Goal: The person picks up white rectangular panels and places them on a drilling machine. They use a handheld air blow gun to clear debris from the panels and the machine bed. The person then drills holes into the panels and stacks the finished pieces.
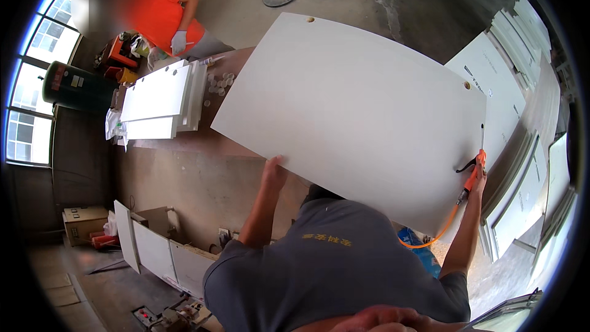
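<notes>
A large white panel (pixel 362 110) with two small holes near its far corners is lifted and tilted in front of me. My left hand (pixel 273 171) grips its near edge, fingers curled under. My right hand (pixel 479 179) is at the panel's right edge, closed on an orange air blow gun (pixel 472 178) whose thin nozzle points upward. An orange hose (pixel 439 233) loops down from the gun. Whether the right hand also bears on the panel I cannot tell.
A brown worktable (pixel 184 141) holds a stack of white boards (pixel 157 95) and several small white caps (pixel 220 83). A person in an orange shirt (pixel 161 9) with a white glove stands beyond it. More white panels (pixel 522 117) lean at right; a dark tank (pixel 77 86) stands left.
</notes>
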Demonstrator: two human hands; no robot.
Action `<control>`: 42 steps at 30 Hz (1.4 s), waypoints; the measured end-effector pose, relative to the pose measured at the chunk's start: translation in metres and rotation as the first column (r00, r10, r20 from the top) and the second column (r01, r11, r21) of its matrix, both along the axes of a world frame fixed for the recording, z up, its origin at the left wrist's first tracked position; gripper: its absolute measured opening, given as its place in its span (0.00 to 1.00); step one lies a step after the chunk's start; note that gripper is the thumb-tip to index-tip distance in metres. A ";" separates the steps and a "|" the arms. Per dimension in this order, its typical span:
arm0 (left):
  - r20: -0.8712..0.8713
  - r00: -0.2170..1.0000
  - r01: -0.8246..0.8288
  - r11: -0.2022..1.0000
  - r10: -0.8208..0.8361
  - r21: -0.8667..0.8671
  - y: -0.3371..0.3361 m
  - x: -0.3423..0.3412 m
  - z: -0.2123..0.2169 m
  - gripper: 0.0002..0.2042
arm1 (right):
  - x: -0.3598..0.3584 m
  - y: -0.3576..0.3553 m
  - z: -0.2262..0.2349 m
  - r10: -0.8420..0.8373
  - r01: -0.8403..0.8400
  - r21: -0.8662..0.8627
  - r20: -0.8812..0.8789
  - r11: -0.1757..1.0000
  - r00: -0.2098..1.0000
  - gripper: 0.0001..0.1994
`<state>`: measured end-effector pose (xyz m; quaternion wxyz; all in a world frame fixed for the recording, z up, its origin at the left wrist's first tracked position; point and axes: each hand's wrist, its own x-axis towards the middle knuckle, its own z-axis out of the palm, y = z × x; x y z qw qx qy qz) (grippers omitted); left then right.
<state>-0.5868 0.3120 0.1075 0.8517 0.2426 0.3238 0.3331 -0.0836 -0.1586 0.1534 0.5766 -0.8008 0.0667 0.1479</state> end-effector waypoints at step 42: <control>-0.586 0.634 -0.677 0.729 0.505 -0.104 0.040 0.014 -0.164 0.23 | 0.137 0.264 -0.139 0.425 -0.413 0.100 -0.227 0.905 0.877 0.21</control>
